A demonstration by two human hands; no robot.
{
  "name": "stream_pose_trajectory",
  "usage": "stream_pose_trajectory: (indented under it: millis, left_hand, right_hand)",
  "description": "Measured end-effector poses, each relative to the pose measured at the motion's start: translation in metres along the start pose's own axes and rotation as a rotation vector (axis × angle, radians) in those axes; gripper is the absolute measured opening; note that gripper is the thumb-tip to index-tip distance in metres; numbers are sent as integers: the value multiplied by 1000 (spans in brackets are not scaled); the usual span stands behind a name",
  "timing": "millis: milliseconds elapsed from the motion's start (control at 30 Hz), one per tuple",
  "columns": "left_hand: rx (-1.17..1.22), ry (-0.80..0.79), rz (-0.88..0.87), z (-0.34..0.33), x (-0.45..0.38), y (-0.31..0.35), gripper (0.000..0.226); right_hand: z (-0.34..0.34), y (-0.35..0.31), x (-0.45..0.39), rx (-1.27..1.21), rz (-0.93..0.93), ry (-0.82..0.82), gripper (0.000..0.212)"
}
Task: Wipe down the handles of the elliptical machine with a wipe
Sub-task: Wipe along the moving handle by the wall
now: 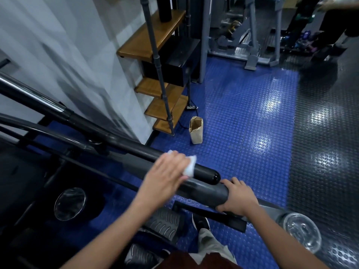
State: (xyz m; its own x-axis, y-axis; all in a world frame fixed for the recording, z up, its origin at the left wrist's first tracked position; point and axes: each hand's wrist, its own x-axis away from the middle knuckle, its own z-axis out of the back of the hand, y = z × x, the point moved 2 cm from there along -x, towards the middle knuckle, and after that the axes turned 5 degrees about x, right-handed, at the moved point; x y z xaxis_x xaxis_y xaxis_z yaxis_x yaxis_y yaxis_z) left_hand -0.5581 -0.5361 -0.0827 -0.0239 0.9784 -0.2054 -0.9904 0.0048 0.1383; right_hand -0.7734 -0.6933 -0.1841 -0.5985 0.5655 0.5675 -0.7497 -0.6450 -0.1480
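Two dark grey elliptical handles run from upper left to lower right. My left hand [167,171] presses a white wipe [189,166] onto the upper handle [206,171], close to its rounded black end cap. The wipe shows at both sides of my fingers. My right hand [239,197] grips the end of the lower handle [206,189], with fingers curled over it and the thumb underneath.
A brown paper bag [196,132] stands on the blue studded floor mat [242,117]. Wooden shelves [151,39] on a pipe frame stand by the white wall. The machine's pedals [165,222] lie below my arms. Another person's legs [330,30] are at the far right.
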Motion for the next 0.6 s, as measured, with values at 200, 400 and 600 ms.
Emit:
stream_pose_trajectory:
  millis: [200, 400, 600]
  left_hand:
    - [-84, -13, -98, 50, 9, -99, 45]
    - [-182, -63, -153, 46, 10, -97, 44]
    - [-120, -141, -271, 20, -15, -37, 60]
  right_hand:
    - [0, 1, 0, -4, 11, 11, 104]
    - [1, 0, 1, -6, 13, 21, 100]
    - [0, 0, 1, -5, 14, 16, 101]
